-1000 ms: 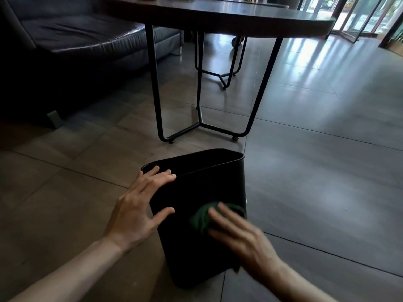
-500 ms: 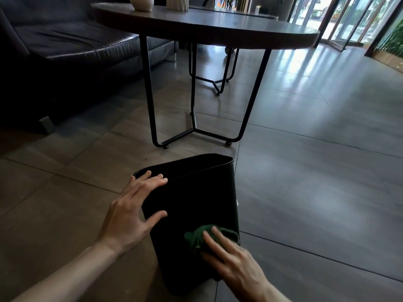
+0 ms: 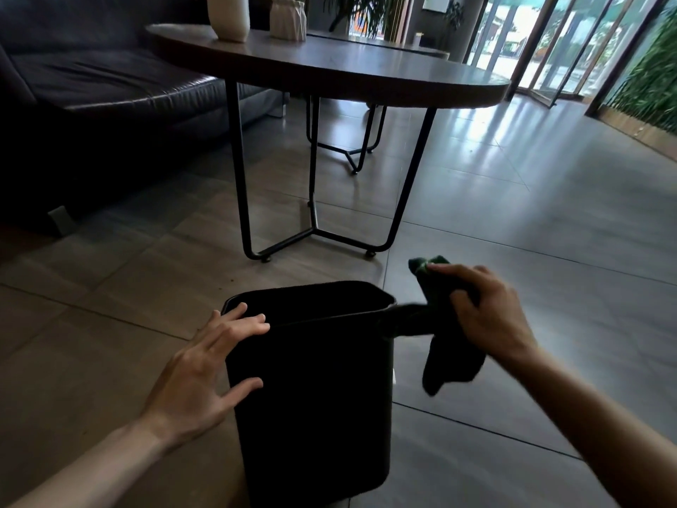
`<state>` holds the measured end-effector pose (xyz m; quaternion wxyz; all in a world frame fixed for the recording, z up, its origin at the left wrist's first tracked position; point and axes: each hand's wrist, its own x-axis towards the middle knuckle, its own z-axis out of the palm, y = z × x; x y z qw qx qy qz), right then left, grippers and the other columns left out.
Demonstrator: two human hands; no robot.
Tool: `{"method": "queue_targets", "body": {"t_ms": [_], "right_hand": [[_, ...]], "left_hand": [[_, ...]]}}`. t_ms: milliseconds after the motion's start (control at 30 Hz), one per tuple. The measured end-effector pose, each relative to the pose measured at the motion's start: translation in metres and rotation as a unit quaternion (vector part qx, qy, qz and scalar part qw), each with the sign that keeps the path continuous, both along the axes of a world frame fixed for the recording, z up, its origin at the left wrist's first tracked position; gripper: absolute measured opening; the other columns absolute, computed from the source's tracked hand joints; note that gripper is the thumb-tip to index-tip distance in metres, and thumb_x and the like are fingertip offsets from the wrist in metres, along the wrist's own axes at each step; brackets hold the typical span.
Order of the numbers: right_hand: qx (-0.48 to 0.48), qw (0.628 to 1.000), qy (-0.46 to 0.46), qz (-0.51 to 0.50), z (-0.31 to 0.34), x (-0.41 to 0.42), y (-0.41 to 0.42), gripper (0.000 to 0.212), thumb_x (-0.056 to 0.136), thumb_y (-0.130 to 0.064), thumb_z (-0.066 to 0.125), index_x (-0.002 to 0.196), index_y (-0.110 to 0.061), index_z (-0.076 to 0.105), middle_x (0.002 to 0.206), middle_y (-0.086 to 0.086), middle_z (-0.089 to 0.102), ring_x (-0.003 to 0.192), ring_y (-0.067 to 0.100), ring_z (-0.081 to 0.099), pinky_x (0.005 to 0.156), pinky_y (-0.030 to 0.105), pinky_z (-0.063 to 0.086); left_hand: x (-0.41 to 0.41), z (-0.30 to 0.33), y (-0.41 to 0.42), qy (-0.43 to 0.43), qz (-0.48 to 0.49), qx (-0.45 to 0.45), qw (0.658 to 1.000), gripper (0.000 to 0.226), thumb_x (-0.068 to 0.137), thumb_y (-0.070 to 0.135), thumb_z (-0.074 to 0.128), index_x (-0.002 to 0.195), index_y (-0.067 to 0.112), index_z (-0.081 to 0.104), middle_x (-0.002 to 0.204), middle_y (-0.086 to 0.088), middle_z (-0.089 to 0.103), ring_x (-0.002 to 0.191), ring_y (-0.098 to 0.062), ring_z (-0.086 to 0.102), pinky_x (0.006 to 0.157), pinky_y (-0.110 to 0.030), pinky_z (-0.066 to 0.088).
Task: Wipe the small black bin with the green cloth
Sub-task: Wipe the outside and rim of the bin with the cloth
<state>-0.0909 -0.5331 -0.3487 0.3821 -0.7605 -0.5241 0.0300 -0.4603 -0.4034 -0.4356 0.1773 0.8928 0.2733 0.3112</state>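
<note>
The sofa (image 3: pixel 110 86) is lying in deep shadow at the upper left, its left side cut off by the frame edge, and the round table (image 3: pixel 329 67) behind the bin is carrying two pale vases (image 3: pixel 229 16) whose tops are cut off. The small black bin (image 3: pixel 315 390) is standing upright on the tiled floor (image 3: pixel 531 251) at the lower centre; its base is running out of the bottom of the frame, and its interior is too dark to show any contents. Compared with half a second earlier, the right hand (image 3: pixel 487 317) is no longer pressing on the bin's front face: it is raised beside the bin's upper right corner, fingers clenched around the green cloth (image 3: pixel 447 361), which is hanging below the fist, with one part appearing to reach the rim. Whether the cloth is touching the rim cannot be told. The left hand (image 3: pixel 205 375) is remaining on the bin's left edge, fingers spread and released, fingertips (image 3: pixel 256 320) resting at the rim.
</note>
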Motion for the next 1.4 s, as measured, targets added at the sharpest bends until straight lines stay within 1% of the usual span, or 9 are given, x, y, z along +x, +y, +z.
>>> {"method": "queue_targets", "body": {"t_ms": [133,267,467,633,767,900,1000,1233,1400], "right_hand": [[-0.094,0.995,-0.012,0.0,0.016,0.025,0.032,0.049,0.094,-0.002,0.052,0.114,-0.039,0.077,0.108,0.007,0.06,0.102,0.03,0.059,0.09,0.033,0.042],[-0.171,0.975,-0.074,0.117,0.007,0.007,0.042,0.046,0.09,0.005,0.058,0.112,-0.029,0.08,0.113,0.005,0.061,0.104,0.026,0.062,0.099,0.037,0.049],[-0.211,0.93,-0.133,0.269,0.002,-0.009,0.033,0.05,0.09,-0.003,0.069,0.123,-0.04,0.073,0.116,-0.005,0.052,0.096,0.007,0.054,0.083,0.004,0.037],[-0.198,0.893,-0.231,0.331,0.019,-0.032,0.027,0.02,0.095,-0.03,0.072,0.115,-0.034,0.072,0.124,-0.003,0.051,0.101,0.016,0.059,0.089,0.033,0.053],[-0.198,0.872,-0.294,0.337,0.027,-0.053,0.02,0.018,0.103,-0.039,0.06,0.118,-0.031,0.065,0.123,-0.003,0.052,0.106,0.019,0.051,0.085,0.035,0.052],[-0.18,0.893,-0.295,0.29,0.034,-0.075,0.011,0.018,0.102,-0.045,0.054,0.118,-0.036,0.057,0.12,-0.004,0.05,0.104,0.02,0.051,0.078,0.039,0.054],[-0.173,0.903,-0.311,0.243,0.041,-0.088,0.016,0.022,0.101,-0.045,0.054,0.12,-0.036,0.057,0.113,-0.001,0.049,0.102,0.022,0.052,0.073,0.04,0.053],[-0.125,0.928,-0.321,0.142,0.033,-0.119,0.026,0.024,0.102,-0.04,0.051,0.118,-0.026,0.062,0.111,0.002,0.054,0.103,0.026,0.055,0.063,0.035,0.041],[0.12,0.956,-0.211,0.164,0.014,-0.112,0.014,0.02,0.103,-0.021,0.059,0.119,-0.016,0.069,0.114,0.004,0.062,0.099,0.027,0.06,0.078,0.04,0.055]], "left_hand": [[-0.011,0.0,0.007,0.012,-0.046,0.023,0.999,0.072,0.077,0.044,0.078,0.141,0.035,0.047,0.151,0.021,0.048,0.148,-0.013,0.038,0.121,-0.04,0.03],[-0.026,0.002,0.014,0.031,-0.053,0.041,0.997,0.069,0.078,0.051,0.072,0.141,0.032,0.049,0.152,0.021,0.048,0.148,-0.012,0.039,0.117,-0.039,0.034],[-0.048,0.007,0.022,0.038,-0.002,0.003,0.999,0.063,0.077,0.052,0.07,0.133,0.026,0.052,0.149,0.017,0.051,0.146,-0.007,0.039,0.119,-0.039,0.03],[-0.054,0.011,0.027,0.082,0.02,-0.012,0.996,0.078,0.069,0.025,0.09,0.132,0.036,0.045,0.154,0.019,0.044,0.147,0.004,0.032,0.121,-0.035,0.026],[-0.049,0.019,0.028,0.115,0.063,-0.007,0.991,0.081,0.071,0.022,0.09,0.131,0.044,0.04,0.158,0.018,0.038,0.149,-0.009,0.035,0.123,-0.034,0.024],[-0.009,0.044,0.014,0.023,0.016,0.028,0.999,0.058,0.079,0.019,0.069,0.132,0.034,0.051,0.155,0.015,0.043,0.147,-0.008,0.039,0.124,-0.039,0.024],[0.033,0.065,-0.009,-0.04,-0.04,0.01,0.998,0.053,0.086,0.029,0.062,0.138,0.031,0.05,0.153,0.016,0.045,0.145,-0.007,0.04,0.123,-0.031,0.024],[0.064,0.051,-0.03,0.01,-0.012,0.01,1.0,0.062,0.092,0.046,0.059,0.15,0.041,0.037,0.158,0.021,0.035,0.152,-0.004,0.021,0.119,-0.039,0.034],[0.054,0.056,-0.007,0.008,-0.032,0.004,0.999,0.053,0.094,0.029,0.062,0.145,0.034,0.049,0.148,0.017,0.05,0.144,-0.004,0.039,0.115,-0.036,0.04]]}}
